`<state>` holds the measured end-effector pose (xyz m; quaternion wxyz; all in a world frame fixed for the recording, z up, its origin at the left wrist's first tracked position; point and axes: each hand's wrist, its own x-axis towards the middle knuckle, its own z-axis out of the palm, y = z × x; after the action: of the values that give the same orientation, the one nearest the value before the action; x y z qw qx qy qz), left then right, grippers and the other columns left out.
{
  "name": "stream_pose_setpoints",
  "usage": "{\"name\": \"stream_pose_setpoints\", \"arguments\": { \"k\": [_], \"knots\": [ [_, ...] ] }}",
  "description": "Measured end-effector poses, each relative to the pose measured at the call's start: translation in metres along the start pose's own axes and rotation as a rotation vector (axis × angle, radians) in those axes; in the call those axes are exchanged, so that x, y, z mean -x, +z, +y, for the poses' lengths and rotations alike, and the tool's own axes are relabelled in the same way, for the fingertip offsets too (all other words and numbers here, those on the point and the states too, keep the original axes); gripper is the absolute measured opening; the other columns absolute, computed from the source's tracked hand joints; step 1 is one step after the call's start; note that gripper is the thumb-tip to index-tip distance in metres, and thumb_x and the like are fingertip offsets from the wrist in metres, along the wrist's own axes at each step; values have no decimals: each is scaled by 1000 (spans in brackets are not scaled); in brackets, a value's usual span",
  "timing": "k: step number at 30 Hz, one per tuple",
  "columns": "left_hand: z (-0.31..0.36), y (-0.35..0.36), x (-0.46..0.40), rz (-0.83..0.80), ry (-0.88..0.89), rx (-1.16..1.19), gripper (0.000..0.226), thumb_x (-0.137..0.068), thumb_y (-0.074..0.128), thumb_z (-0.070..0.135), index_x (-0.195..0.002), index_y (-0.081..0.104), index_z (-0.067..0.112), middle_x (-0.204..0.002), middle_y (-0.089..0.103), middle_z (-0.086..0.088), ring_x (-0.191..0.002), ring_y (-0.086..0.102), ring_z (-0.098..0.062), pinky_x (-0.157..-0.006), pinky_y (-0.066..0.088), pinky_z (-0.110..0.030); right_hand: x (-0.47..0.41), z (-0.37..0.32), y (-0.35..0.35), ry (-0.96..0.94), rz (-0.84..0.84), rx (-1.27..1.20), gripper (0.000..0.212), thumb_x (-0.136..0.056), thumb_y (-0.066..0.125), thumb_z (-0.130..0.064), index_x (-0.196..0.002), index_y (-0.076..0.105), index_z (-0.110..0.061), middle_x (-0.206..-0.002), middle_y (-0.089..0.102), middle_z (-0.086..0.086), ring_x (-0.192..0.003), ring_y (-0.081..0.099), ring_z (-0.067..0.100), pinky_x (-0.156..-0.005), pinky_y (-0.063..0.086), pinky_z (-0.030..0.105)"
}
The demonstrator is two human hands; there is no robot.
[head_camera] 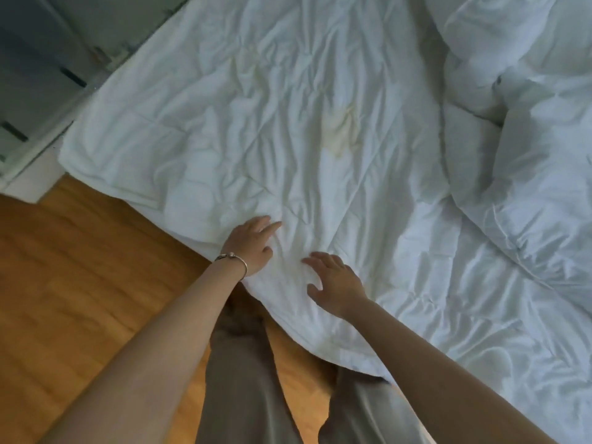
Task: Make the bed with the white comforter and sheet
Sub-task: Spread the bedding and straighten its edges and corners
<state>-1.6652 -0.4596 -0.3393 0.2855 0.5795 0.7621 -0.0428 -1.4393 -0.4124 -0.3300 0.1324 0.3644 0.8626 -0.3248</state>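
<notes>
A wrinkled white sheet (256,116) lies spread over the bed, with a faint yellowish mark near its middle. A puffy white comforter (519,129) is bunched up at the right and far side. My left hand (253,245), with a bracelet at the wrist, lies on the sheet near the bed's near edge, fingers extended and pointing right. My right hand (333,283) is just beside it with its fingers spread, at or just above the sheet. Neither hand grips fabric.
Wooden floor (80,267) runs along the bed's near edge at the left. A pale cabinet with dark handles (38,78) stands at the far left, close to the bed corner. My legs in beige trousers (243,363) stand against the bed edge.
</notes>
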Motion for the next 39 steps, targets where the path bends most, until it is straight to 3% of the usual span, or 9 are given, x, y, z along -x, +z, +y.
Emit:
{"name": "stream_pose_setpoints", "arguments": {
  "k": [7, 11, 15, 20, 25, 28, 31, 34, 39],
  "knots": [
    [-182, -77, -22, -165, 23, -205, 55, -104, 20, 33, -153, -3, 32, -161, -15, 6, -148, -10, -9, -119, 4, -34, -134, -128, 17, 210, 53, 17, 73, -91, 41, -65, -153, 18, -34, -162, 8, -12, -148, 4, 20, -121, 0, 43],
    [-243, -104, -36, 117, 216, -259, 51, -101, 30, 31, -151, 23, 30, -162, 9, 2, -149, 6, -15, -114, 23, -44, -192, -190, 17, 86, 6, -40, 79, -90, 47, -64, -154, 10, -36, -163, 0, -11, -150, -2, 16, -122, 1, 41],
    [-290, -140, -64, 337, -78, 14, 51, -102, 36, 32, -151, 25, 30, -161, 15, -4, -148, 11, -25, -111, 22, -49, -246, -236, 12, 49, -41, -31, 98, -82, 53, -70, -156, 7, -24, -163, 0, -6, -150, -2, 14, -122, 4, 38],
    [-369, -168, -93, 66, -542, 207, 82, -94, 51, 48, -150, -9, 43, -161, -17, -3, -147, -15, -29, -116, 7, -57, -293, -276, 16, 78, 211, 119, 113, -56, 77, -63, -142, 22, -15, -143, 27, 14, -132, 32, 36, -116, 21, 45],
    [-429, -182, -114, -147, -493, 208, 124, -66, 75, 66, -144, -20, 50, -157, -28, -4, -145, -20, -32, -112, -2, -62, -322, -287, 30, -25, 290, 391, 97, -46, 88, -41, -133, 50, -22, -136, 44, 13, -119, 42, 38, -111, 22, 56],
    [-451, -186, -125, -46, -364, 153, 92, -73, 74, 56, -146, 19, 41, -156, 16, -11, -143, 18, -32, -114, 12, -53, -334, -303, 19, 94, 185, 382, 96, -50, 88, -49, -136, 53, -24, -105, 66, 2, -98, 61, 28, -98, 44, 47],
    [-461, -197, -133, 106, -204, 168, 30, -91, 64, 30, -117, 58, 18, -127, 48, -6, -116, 48, -28, -93, 41, -36, -354, -315, 1, 288, -5, 144, 59, -81, 70, -38, -136, 47, -37, -106, 67, -8, -99, 63, 19, -88, 47, 29],
    [-481, -214, -129, 52, -85, 126, 19, -95, 54, 7, -113, 61, 10, -117, 54, -6, -109, 54, -26, -79, 38, -25, -354, -334, -6, 469, -46, -130, 30, -87, 65, -29, -117, 64, -35, -111, 68, -11, -105, 61, 14, -85, 41, 21],
    [-540, -234, -93, -130, -103, -10, 22, -95, 52, 6, -115, 60, 8, -123, 54, -11, -108, 55, -27, -78, 36, -24, -340, -401, 43, 528, -47, -337, 23, -89, 65, -19, -110, 72, -24, -115, 69, -4, -110, 60, 17, -89, 42, 21]
  ]
}}
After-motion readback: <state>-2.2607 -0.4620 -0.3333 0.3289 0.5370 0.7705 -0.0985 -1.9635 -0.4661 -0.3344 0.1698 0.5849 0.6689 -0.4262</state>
